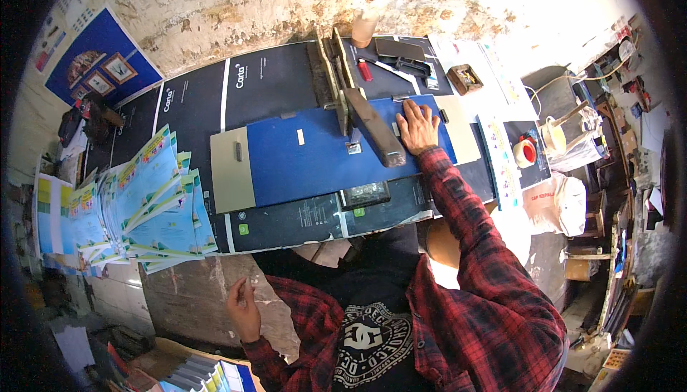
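Blue cover sheet (315,159) lies flat mid-desk, long axis left-right, tan strips at both ends. Right hand (417,126) rests palm-down on its right part, fingers spread and flat, gripping nothing, just beside the brown cutter arm (376,134). The arm runs diagonally from the hinge at the far side down toward the person, lying across the sheet. Left hand (243,311) hangs low near the person's lap, off the desk (286,224), fingers loosely curled; can't tell whether it holds anything. The two hands are well apart.

Edges: sheet's near edge sits back from the desk's front edge, with a small dark box (366,194) between them. Left of the sheet is open dark surface, then a fanned stack of light-blue leaflets (143,206) at the desk's left end, overhanging the front edge. Right side is crowded: a red-and-white cup (526,152) and a white plastic bag (562,202) nearby.
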A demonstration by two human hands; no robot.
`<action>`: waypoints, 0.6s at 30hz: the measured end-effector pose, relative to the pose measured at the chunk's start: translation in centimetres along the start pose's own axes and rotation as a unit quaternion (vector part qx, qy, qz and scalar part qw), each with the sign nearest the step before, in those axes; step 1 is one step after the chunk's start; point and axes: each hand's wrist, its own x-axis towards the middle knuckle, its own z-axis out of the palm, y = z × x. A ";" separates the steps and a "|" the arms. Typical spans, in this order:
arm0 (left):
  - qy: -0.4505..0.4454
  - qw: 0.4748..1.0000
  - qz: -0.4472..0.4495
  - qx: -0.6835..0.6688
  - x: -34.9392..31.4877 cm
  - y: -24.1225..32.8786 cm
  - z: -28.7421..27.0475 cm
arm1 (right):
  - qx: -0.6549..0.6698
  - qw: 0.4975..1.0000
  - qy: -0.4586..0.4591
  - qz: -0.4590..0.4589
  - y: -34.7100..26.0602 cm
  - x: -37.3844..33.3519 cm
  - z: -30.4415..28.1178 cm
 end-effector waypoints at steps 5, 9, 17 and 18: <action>-0.007 0.999 0.020 0.038 -1.0 2.8 -0.2 | 0.024 0.997 -0.004 -0.077 0.1 0.0 -0.2; -0.031 0.990 0.124 0.060 0.3 7.7 2.4 | 0.066 0.993 0.000 -0.099 0.3 -0.2 0.1; -0.123 0.951 0.281 -0.030 8.8 12.5 13.9 | 0.076 0.996 0.042 -0.016 0.8 -0.3 0.9; -0.130 0.950 0.282 -0.024 10.2 12.1 16.1 | 0.065 0.997 0.047 -0.013 1.7 -0.3 0.5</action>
